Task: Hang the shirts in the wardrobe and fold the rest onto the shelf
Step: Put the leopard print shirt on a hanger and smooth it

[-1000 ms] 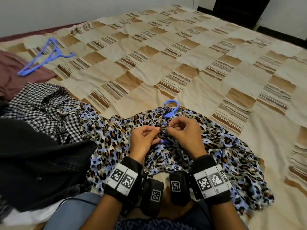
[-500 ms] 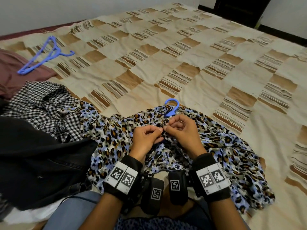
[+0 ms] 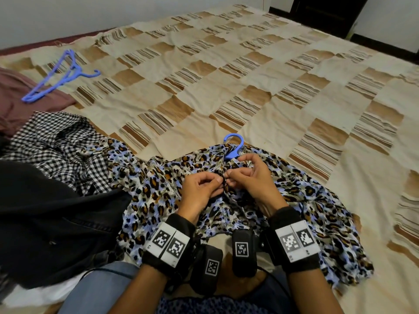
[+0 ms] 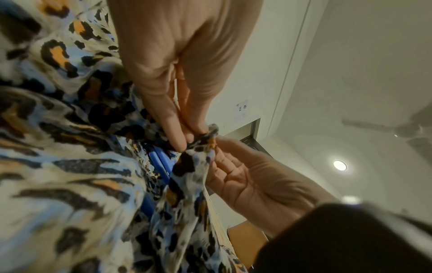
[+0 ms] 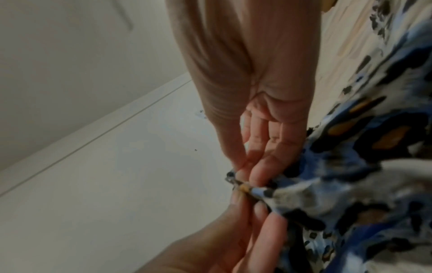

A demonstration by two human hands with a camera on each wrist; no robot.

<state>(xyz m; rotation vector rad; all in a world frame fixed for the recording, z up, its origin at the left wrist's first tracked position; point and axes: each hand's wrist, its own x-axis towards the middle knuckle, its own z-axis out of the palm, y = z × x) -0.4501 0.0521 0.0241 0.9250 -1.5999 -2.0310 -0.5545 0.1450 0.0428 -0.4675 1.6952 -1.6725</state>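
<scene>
A blue leopard-print shirt [image 3: 158, 193] lies spread on the bed in front of me, with a blue hanger [image 3: 233, 147] inside it; only the hook pokes out at the collar. My left hand [image 3: 204, 189] and right hand [image 3: 247, 175] meet at the shirt's front opening, each pinching an edge of the fabric [image 4: 203, 142] between thumb and fingertips. The right wrist view shows the same pinched edge [image 5: 247, 186]. Part of the hanger's blue body [image 4: 158, 162] shows under the cloth in the left wrist view.
A checked black-and-white shirt [image 3: 56, 143] and a dark garment [image 3: 45, 223] lie at my left. More blue hangers [image 3: 59, 78] rest at the far left beside a maroon cloth [image 3: 13, 100]. The patchwork bedspread [image 3: 249, 75] stretches ahead and right. My knees are at the bottom.
Both hands stayed at the shirt's front, shifting slightly up toward the hanger hook while working the fabric edge. The shirt and the other clothes have not moved.
</scene>
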